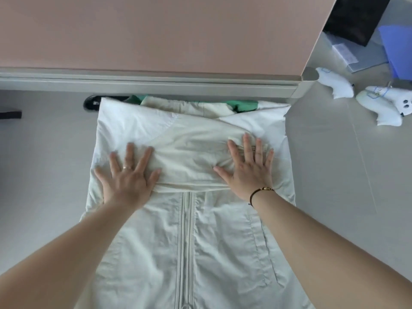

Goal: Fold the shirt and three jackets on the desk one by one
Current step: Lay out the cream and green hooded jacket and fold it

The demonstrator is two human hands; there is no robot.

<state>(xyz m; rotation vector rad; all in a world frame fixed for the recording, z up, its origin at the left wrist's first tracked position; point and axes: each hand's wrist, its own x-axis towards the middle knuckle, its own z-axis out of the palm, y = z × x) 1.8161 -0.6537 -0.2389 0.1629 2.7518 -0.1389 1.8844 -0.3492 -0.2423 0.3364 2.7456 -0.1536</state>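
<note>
A cream-white zip jacket (187, 241) lies flat on the grey desk (44, 175), zipper side up, its hem toward me. Both sleeves are folded across the chest in a cream band (189, 157). My left hand (128, 177) lies flat with spread fingers on the left end of that band. My right hand (249, 168) presses flat on the right end, over the sleeve cuff. Behind the jacket's collar, a green and cream garment (240, 107) pokes out, mostly hidden.
A pink partition (156, 34) with a grey base rail stands along the desk's back edge. Two white game controllers (379, 103) lie at the right. Farther right are a blue folder (399, 52), papers and a black pad. A black cable port (91, 103) sits left of the collar.
</note>
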